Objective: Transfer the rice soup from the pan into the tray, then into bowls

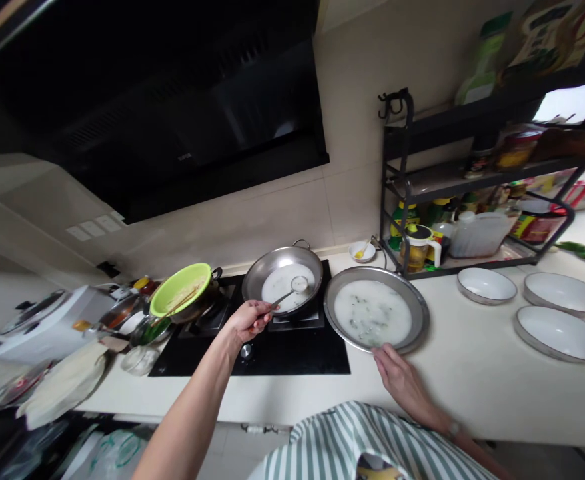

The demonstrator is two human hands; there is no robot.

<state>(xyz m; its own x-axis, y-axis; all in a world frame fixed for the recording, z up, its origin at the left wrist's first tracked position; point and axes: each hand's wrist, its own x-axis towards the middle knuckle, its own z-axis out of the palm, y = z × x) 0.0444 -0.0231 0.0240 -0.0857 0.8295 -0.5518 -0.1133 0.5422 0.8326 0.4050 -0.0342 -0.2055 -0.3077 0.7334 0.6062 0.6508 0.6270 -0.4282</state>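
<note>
My left hand (249, 320) is closed around the handle of a ladle (299, 284). The ladle's bowl sits in white soupy liquid (280, 275) inside a metal wok (257, 263) on the stove. To the right, a wide metal basin (419, 313) contains white liquid with dark green bits (370, 317). My right hand (395, 370) pinches the near rim of that basin, which rests on the counter beside the stove.
A lime-green colander (165, 297) sits over a dark pot on the left burner. Several white dishes (562, 333) stand at the right. A black rack (407, 180) with bottles and jars is behind, and a range hood (212, 160) overhangs the stove.
</note>
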